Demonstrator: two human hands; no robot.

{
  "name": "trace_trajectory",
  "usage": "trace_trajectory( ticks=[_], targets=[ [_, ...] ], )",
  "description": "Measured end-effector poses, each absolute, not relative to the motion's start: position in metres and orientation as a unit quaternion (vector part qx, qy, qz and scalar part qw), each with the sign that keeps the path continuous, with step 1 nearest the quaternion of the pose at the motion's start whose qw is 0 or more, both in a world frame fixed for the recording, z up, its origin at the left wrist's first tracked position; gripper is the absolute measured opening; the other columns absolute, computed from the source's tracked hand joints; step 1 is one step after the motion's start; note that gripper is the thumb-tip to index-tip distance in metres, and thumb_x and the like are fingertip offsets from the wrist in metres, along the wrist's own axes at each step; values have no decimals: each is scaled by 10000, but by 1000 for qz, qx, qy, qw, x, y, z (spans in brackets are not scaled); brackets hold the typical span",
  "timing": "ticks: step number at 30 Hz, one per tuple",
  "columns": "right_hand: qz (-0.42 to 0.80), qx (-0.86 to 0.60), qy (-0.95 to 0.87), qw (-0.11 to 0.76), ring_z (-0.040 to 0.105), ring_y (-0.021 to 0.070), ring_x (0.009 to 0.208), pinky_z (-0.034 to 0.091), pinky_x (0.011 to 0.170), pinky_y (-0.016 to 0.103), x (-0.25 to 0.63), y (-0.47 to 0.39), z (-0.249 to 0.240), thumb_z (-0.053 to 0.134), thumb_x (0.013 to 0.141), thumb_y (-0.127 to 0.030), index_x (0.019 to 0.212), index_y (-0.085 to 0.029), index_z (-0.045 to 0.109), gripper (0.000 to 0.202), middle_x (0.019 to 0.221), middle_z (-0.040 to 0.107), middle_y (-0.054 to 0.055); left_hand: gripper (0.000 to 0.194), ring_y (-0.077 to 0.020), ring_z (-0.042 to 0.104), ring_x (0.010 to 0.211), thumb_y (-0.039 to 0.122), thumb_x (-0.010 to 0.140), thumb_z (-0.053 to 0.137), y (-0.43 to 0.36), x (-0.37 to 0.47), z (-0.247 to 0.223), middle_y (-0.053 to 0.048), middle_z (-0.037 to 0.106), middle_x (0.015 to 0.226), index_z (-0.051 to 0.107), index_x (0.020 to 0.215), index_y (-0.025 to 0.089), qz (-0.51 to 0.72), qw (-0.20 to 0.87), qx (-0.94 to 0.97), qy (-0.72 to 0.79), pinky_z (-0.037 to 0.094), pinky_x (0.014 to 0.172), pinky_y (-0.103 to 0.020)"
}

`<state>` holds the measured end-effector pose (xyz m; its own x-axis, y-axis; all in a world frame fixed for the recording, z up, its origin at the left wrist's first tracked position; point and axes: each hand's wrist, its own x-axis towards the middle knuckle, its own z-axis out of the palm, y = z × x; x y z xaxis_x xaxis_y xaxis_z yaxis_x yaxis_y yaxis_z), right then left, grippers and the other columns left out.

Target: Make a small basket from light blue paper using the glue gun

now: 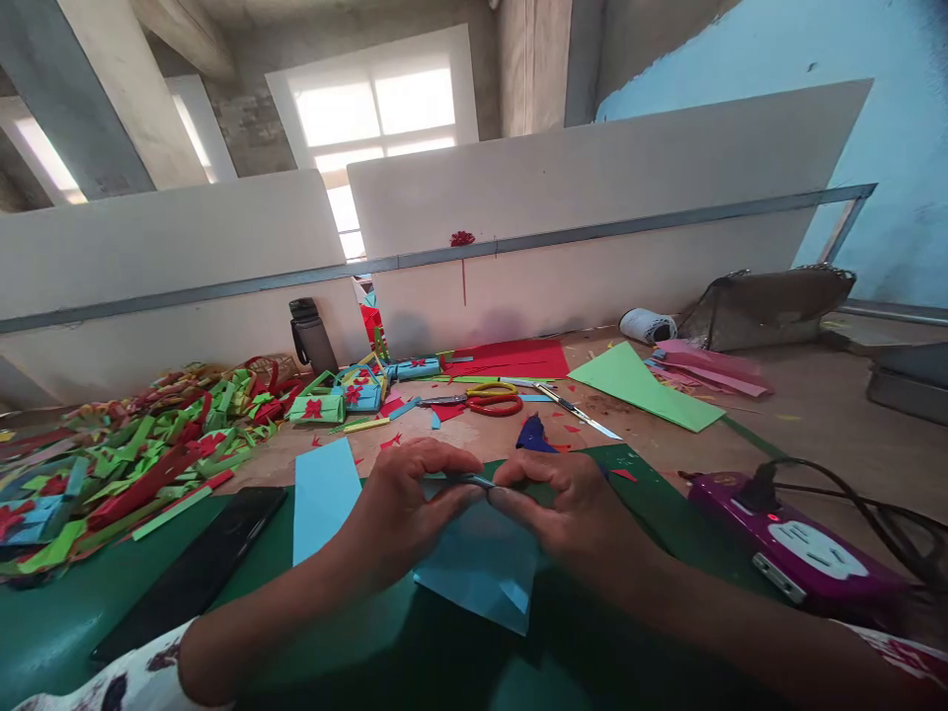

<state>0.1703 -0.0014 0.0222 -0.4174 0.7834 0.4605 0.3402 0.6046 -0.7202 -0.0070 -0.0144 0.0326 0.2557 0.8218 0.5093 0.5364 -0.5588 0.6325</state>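
Both hands pinch the far edge of a light blue paper sheet (481,568) above the green mat (318,647). My left hand (419,494) is closed, thumb and fingers pressing the edge, which looks rolled or folded over. Close beside it, my right hand (567,499) grips the same edge between thumb and fingers. The rest of the sheet hangs toward me, one near corner slightly creased. Another light blue paper piece (324,499) lies flat left of my left hand. Just beyond my right hand sits a dark blue object (533,434), partly hidden.
Scissors (493,399) and a cutter knife (582,410) lie beyond my hands. A black phone (199,563) and a pile of paper strips (163,454) are at left, near a bottle (311,336). At right sit green paper (644,385) and a purple power strip (792,543) with cables.
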Motion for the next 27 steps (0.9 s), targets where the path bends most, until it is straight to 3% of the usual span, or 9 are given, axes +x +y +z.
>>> trace_trajectory(
  ticks=[7,18,23,27],
  targets=[
    [266,-351,-797,415,498,90,561,370,538,201,169,-2,21,568,782,-195,634,-173,598,152,595,585,-38,105,-171,627,759,113,740,629,-13,-6,36,-25,701,777,700,718,187,431,234,772,405,493,691,-282],
    [255,-344,-780,456,517,100,584,382,552,209,165,1,13,558,739,-155,602,-179,575,140,601,591,-32,129,-188,614,793,101,724,649,-11,-9,34,-14,703,771,692,685,216,423,244,764,422,476,727,-334],
    [239,-347,-786,453,504,99,569,373,555,217,166,1,17,548,728,-127,576,-183,569,163,574,574,-40,103,-188,616,781,119,718,664,-11,-8,33,-14,703,764,682,680,214,429,211,769,424,468,729,-347],
    [192,-327,-805,456,488,94,531,397,656,261,166,2,16,556,739,-132,575,-189,559,174,554,572,-48,101,-194,615,791,136,725,662,-12,-6,32,-11,708,764,675,671,221,424,176,785,416,459,754,-363]
  ],
)
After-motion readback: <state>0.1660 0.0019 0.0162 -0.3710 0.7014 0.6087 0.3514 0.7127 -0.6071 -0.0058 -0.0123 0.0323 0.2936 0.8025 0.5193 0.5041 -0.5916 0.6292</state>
